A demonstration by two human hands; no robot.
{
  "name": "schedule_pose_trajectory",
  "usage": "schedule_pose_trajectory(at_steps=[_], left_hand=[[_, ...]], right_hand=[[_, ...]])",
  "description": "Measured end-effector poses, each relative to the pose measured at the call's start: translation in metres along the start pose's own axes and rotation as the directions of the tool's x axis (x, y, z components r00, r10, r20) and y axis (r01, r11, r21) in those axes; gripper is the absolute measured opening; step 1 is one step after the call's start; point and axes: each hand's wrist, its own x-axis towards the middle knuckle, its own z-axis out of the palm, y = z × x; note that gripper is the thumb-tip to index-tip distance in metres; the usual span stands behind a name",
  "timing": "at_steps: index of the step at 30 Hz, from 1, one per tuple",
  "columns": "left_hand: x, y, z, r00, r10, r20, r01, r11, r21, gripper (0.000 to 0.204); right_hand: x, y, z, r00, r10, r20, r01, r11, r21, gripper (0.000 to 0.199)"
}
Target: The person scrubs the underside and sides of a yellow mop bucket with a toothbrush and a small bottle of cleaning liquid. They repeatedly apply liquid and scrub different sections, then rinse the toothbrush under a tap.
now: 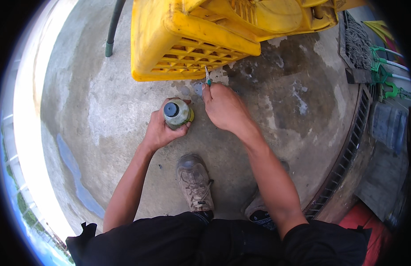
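1. Close in front of the person's shoes, the left hand (160,129) wraps a small bottle (177,113) — fingers curled round its body, the grip pressed shut on it, thumb side toward the person.

2. Just to the right of that grip, the right hand (224,106) pinches a thin tool (207,76) between thumb and fingertips; only a short pale shaft with a green collar shows above the fingers, so its kind cannot be told.

3. Judged from this, the step in hand is a hold-and-ready one: bottle steadied in one grip, tool raised in the other, the two nearly touching but apart. The bottle's dark cap (171,109) is still on.

4. Any next move would call for a firm left grip, since the bottle is not seen resting on anything, and for fine control of the right-hand pinch, as the tool is slim and little of it is held.

5. The bottle stands roughly upright, long axis running toward the camera, cap facing up. The tool's long axis points away from the right grip toward the yellow crate (187,40) just beyond it.

6. Below both grips lies a stained concrete floor (103,111); right of the right grip, well apart, runs a drain grate (347,155).
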Motion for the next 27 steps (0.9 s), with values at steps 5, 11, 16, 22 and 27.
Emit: schedule_pose_trajectory(at_steps=[5,11,16,22,27], left_hand=[[0.0,0.001,0.001,1.0,-0.022,0.005,0.022,1.0,-0.004,0.057],[-0.005,-0.005,-0.003,0.999,-0.038,-0.01,0.038,0.999,-0.004,0.057],[0.001,-0.006,-0.005,1.0,0.016,-0.01,-0.016,1.0,0.014,0.056],[-0.005,-0.027,0.0,0.995,-0.09,-0.048,0.079,0.977,-0.196,0.063],[-0.012,-0.055,0.003,0.998,0.027,0.049,-0.022,0.996,-0.09,0.071]], right_hand=[[0.003,0.024,-0.007,0.999,-0.017,-0.027,0.01,0.973,-0.231,0.047],[0.007,-0.002,-0.006,0.974,0.025,0.227,-0.116,0.911,0.397,0.048],[0.01,0.017,0.006,0.999,0.027,0.028,-0.031,0.985,0.167,0.052],[0.009,0.022,0.013,0.996,-0.024,-0.089,0.039,0.985,0.167,0.048],[0.015,0.036,0.023,0.993,-0.03,-0.114,0.044,0.991,0.123,0.027]])
